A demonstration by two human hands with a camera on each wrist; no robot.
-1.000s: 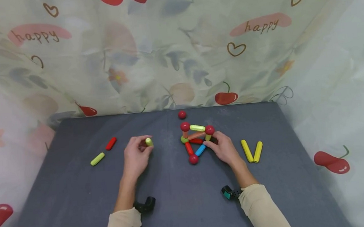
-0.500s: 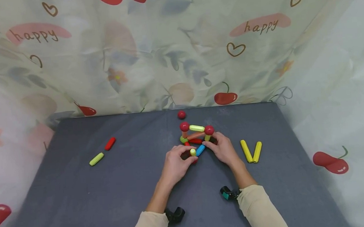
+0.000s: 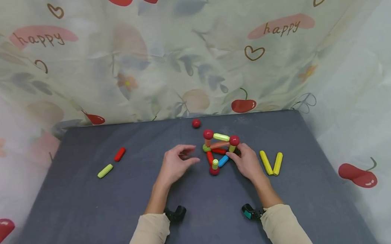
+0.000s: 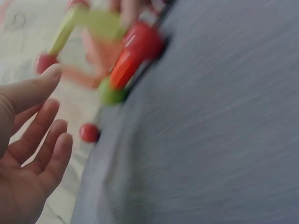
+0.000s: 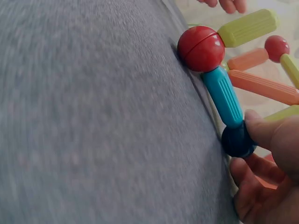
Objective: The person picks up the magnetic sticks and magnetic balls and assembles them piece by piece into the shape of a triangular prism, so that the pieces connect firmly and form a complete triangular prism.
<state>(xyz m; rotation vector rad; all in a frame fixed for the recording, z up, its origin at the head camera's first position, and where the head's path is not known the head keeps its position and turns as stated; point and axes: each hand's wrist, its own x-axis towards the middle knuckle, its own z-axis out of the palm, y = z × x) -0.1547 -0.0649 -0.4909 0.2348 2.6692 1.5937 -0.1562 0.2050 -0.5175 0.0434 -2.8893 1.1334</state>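
A frame of magnetic rods and balls stands on the table. At its front corner a red ball (image 3: 214, 170) carries an upright yellow-green rod (image 5: 248, 28). A blue rod (image 5: 223, 97) links that ball to a dark blue ball (image 5: 237, 141), which my right hand (image 3: 247, 162) pinches between thumb and fingers. Two red balls top the back uprights, joined by a yellow-green rod (image 3: 221, 137); a salmon rod (image 5: 264, 87) runs slantwise inside. My left hand (image 3: 178, 163) is just left of the frame, its thumb and fingers apart and holding nothing.
A loose red ball (image 3: 196, 123) lies near the table's back edge. On the left are a red rod (image 3: 120, 154) and a yellow-green rod (image 3: 105, 171). Two yellow rods (image 3: 266, 163) lie right of my right hand. A printed curtain (image 3: 165, 64) hangs behind the dark grey table (image 3: 87, 218).
My left hand carried the yellow-green rod to the front red ball, let it go standing there and drew back left. The frame and my right hand shifted slightly right.
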